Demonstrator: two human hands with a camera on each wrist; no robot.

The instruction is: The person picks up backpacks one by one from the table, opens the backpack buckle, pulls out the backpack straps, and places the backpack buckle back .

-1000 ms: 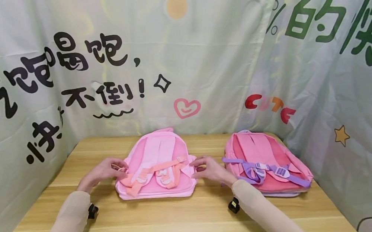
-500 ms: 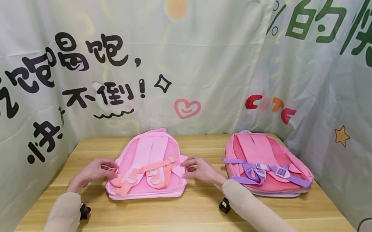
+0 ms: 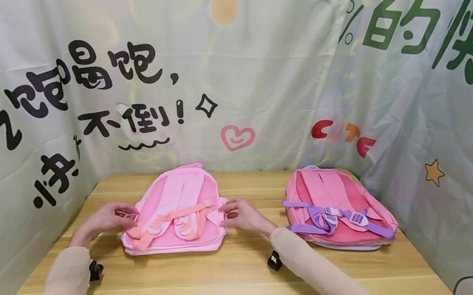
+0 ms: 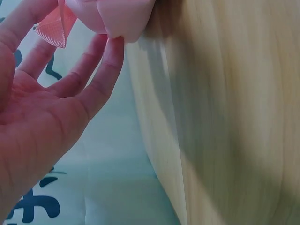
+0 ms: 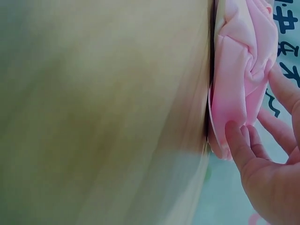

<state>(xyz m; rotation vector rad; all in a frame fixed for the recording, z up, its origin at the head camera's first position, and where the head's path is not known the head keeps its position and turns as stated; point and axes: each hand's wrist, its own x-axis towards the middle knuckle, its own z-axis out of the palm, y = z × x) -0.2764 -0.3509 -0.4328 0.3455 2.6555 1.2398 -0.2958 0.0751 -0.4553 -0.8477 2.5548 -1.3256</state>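
Note:
A light pink backpack with coral straps lies back side up on the table, left of centre. On its left side my left hand touches the edge with extended fingers. The left wrist view shows those fingertips against the pink fabric, beside a coral strap end. My right hand rests its fingers on the opposite side. In the right wrist view, nearly straight fingers press the bag's pink side. The backpack's front and underside are hidden.
A second, darker pink backpack with purple straps lies to the right, also back side up. The wooden table is bounded by printed fabric curtains at the back and sides. Each wrist wears a small black camera.
The light pink backpack has slid left across the table, with both hands moving along at its sides. The darker pink backpack has stayed in place.

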